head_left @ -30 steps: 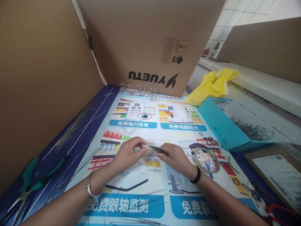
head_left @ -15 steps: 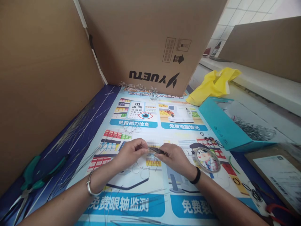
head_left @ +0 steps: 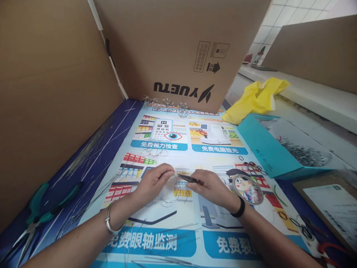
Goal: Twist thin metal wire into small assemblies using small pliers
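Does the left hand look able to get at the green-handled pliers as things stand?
Probably yes: the green-handled pliers lie uncovered at the left, with only loose wires seen in between, though the left hand seems to be pinching a thin wire.

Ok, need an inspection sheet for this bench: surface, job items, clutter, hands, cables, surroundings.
Surface: printed poster over a blue tabletop.
Job items: small pliers and thin wire in use; contact between them unclear.
Clutter: loose wires at left, green-handled pliers, black rings and a clear round item at right.
Hands: left pinches the wire; right grips the small pliers.
Cables: nothing seen.
Surroundings: cardboard behind and at left; yellow cloth and blue box of metal bits at right.
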Demonstrator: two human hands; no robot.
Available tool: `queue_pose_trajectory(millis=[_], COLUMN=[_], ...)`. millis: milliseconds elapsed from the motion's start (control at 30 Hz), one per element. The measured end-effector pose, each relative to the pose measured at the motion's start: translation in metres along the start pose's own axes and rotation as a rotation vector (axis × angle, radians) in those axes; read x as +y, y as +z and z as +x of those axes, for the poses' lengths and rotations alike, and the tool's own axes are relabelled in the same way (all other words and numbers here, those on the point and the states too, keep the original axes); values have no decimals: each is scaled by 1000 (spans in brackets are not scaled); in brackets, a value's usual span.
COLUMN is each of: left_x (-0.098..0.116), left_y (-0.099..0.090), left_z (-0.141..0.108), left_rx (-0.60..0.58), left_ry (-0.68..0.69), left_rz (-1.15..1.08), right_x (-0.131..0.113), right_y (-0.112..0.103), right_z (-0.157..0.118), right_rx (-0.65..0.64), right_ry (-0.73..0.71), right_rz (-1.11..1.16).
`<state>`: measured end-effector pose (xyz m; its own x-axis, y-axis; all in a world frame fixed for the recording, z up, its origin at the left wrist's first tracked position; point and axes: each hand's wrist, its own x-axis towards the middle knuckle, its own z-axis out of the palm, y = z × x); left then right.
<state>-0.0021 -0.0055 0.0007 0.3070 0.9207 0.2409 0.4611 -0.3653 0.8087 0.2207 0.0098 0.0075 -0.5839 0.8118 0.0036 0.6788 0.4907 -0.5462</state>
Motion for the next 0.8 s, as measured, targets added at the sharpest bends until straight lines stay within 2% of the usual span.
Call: queue_pose_trajectory(millis=[367,800], left_x=[1,-3], left_y=[-1,0], left_z=[-2,-3], left_rx=[28,49], left_ry=[126,189], left_rz=[239,298], right_x=[-1,-2], right_y=[0,2], right_z=[-1,-1], right_rx=[-33,-56], right_ry=[-65,-82], right_rz=[-10,8])
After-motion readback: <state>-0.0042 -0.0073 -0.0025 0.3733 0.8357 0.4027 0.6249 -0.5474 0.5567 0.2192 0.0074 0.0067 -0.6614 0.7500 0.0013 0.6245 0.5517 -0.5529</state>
